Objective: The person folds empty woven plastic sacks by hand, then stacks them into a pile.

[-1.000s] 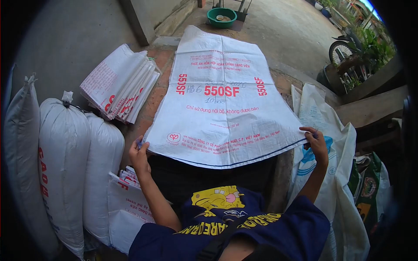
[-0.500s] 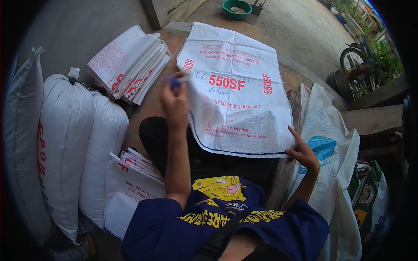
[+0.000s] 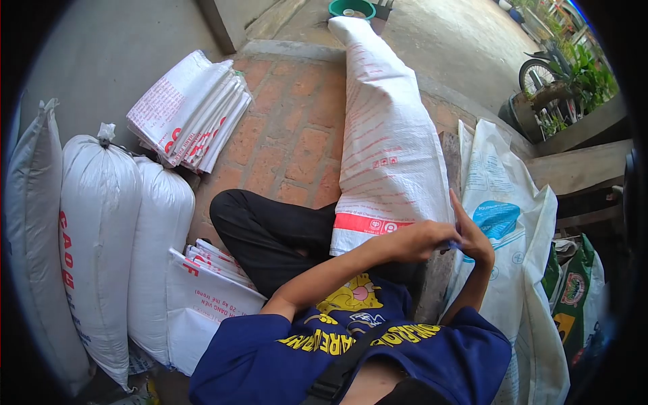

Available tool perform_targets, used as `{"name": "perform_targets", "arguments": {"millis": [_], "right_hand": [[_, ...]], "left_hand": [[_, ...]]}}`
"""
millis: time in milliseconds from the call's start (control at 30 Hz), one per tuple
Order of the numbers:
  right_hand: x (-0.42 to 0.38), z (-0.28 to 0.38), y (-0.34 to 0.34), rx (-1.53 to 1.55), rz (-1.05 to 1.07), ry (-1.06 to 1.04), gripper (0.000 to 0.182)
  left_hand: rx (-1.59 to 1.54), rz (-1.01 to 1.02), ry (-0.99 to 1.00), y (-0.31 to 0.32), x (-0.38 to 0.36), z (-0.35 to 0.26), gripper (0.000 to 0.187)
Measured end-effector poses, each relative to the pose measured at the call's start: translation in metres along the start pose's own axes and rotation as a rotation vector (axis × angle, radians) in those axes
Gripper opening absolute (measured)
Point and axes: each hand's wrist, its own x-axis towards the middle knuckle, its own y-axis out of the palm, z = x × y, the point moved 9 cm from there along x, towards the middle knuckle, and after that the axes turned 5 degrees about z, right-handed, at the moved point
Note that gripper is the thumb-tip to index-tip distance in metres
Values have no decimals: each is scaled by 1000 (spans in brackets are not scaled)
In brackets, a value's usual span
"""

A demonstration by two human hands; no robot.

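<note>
A white woven sack (image 3: 385, 155) with red print stands slanted in front of me, gathered into a narrow shape. My left hand (image 3: 432, 241) reaches across its lower edge to the right, fingers closed around a small blue object (image 3: 455, 244), mostly hidden and blurred. Right beside it, my right hand (image 3: 474, 237) grips the sack's lower right edge; its thumb side lies along the fabric, and the exact hold is partly hidden. The two hands meet or nearly touch at that corner.
Folded printed sacks (image 3: 192, 111) lie stacked on the brick floor (image 3: 297, 148). Full white sacks (image 3: 101, 250) stand at the left, near more folded sacks (image 3: 209, 290). A large white sack (image 3: 496, 270) is at the right. A green basin (image 3: 351, 8) sits beyond.
The sack has gone from lying spread out, lettering up, to folded over toward the right with another printed face showing. My left hand has crossed from its left side to my right hand.
</note>
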Motion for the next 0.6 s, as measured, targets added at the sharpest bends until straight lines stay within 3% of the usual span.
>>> {"name": "perform_targets", "arguments": {"millis": [100, 133, 200, 233, 267, 333, 367, 433, 533, 600], "right_hand": [[-19, -22, -3, 162, 33, 347, 106], [-22, -21, -5, 166, 29, 350, 106], [-22, -12, -4, 335, 6, 356, 102], [-20, -3, -2, 502, -23, 366, 100], [-21, 0, -5, 503, -33, 371, 100], [-23, 0, -1, 423, 55, 419, 98], [-23, -3, -1, 425, 49, 420, 98], [-21, -14, 12, 346, 163, 426, 96], [-6, -19, 19, 147, 218, 416, 94], [17, 4, 25, 280, 153, 239, 95]], "left_hand": [[83, 113, -145, 15, -9, 0, 54], [80, 119, -145, 18, -12, -7, 54], [344, -276, 55, -10, -28, -50, 73], [454, -254, -22, -6, -42, -43, 89], [448, -246, -16, 0, -59, -36, 89], [863, -129, -482, 9, -100, 16, 98], [862, -124, -479, 12, -116, 27, 98], [923, -85, -682, 10, -149, 55, 103], [849, -102, -578, 8, -148, 48, 99], [836, -185, -484, 6, -142, 40, 87]]}}
